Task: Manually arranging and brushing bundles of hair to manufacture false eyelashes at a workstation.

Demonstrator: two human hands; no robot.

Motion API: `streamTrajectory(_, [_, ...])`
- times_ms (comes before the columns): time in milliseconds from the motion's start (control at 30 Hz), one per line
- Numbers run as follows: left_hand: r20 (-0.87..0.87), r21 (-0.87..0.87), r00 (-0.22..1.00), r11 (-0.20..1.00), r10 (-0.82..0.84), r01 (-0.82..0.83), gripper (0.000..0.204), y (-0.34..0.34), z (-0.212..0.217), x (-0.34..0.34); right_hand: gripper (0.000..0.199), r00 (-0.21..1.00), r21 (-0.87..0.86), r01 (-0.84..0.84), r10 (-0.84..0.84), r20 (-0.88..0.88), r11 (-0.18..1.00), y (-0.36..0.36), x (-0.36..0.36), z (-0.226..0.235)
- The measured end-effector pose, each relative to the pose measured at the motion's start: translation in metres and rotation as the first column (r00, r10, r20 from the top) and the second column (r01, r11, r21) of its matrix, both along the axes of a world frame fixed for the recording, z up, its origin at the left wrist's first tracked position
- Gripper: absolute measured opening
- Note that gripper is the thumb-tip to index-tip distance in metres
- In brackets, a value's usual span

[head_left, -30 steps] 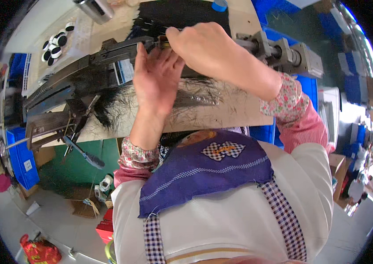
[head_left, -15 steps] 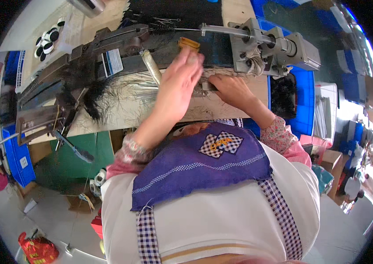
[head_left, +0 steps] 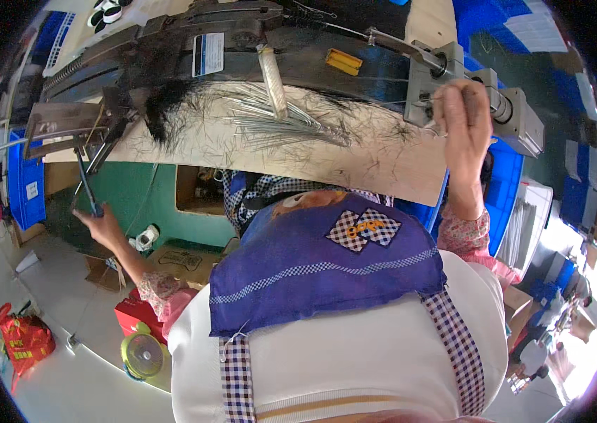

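My left hand (head_left: pixel 105 229) is out at the left, below the bench edge, closed around the lower end of a blue-handled lever (head_left: pixel 85 180). This lever hangs from a metal frame fixture (head_left: pixel 66 127). At the far right my right hand (head_left: pixel 464 123) is raised with fingers curled over the grey metal spindle unit (head_left: pixel 418 88); what lies under the fingers is hidden. A thin rod (head_left: pixel 401 44) runs leftward from that unit. Between the hands, a bundle of thin metal wires (head_left: pixel 277 130) lies on the wooden bench, with a pale wrapped handle (head_left: pixel 272 81) over it.
Black bristle tufts (head_left: pixel 161 120) and loose hairs litter the bench (head_left: pixel 390 166). A yellow block (head_left: pixel 344 61) and a white-blue card (head_left: pixel 208 54) rest on the dark machine bed. Blue bins (head_left: pixel 503 190) stand at right. A green fan (head_left: pixel 142 354) and red bag (head_left: pixel 23 338) are below left.
Both hands have left the wire bundle. My left hand went down left to the lever, which has swung leftward; my right hand moved right to the spindle unit. The view has shifted.
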State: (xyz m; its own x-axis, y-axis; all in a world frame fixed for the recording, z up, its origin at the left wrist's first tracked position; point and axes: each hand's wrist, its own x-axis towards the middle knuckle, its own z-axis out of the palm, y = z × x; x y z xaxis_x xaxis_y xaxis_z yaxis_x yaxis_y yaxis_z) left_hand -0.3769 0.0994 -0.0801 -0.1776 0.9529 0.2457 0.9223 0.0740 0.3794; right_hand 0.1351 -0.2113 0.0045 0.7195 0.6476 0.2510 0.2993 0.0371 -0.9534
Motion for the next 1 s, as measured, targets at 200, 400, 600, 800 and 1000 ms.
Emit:
streamTrajectory(200, [-0.321, 0.318, 0.85, 0.798, -0.417, 0.512, 0.078, -0.058, 0.0, 0.129, 0.016, 0.996, 0.014, -0.081, 0.081, -0.024, 0.997, 0.008, 0.001, 0.028])
streamTrajectory(400, [0.808, -0.055, 0.105, 0.103, -0.58, 0.993, 0.027, -0.137, 0.12, 0.291, 0.014, 0.853, 0.018, -0.519, 0.519, -0.061, 0.855, 0.072, -0.05, 0.056])
streamTrajectory(600, [0.75, -0.008, 0.266, 0.395, -0.605, 0.919, 0.016, -0.105, 0.065, 0.254, 0.012, 0.726, -0.24, -0.109, 0.242, 0.644, 0.965, 0.075, 0.009, 0.042])
streamTrajectory(800, [0.997, -0.072, 0.065, 0.48, 0.032, 0.874, 0.019, -0.153, 0.038, 0.332, 0.022, 0.499, -0.437, -0.104, 0.427, 0.754, 0.893, 0.094, 0.014, 0.018])
streamTrajectory(1000, [0.78, 0.19, -0.363, 0.36, 0.509, 0.913, 0.019, -0.128, 0.125, 0.319, 0.026, 0.321, -0.514, 0.009, 0.485, 0.814, 0.858, 0.113, 0.013, 0.022])
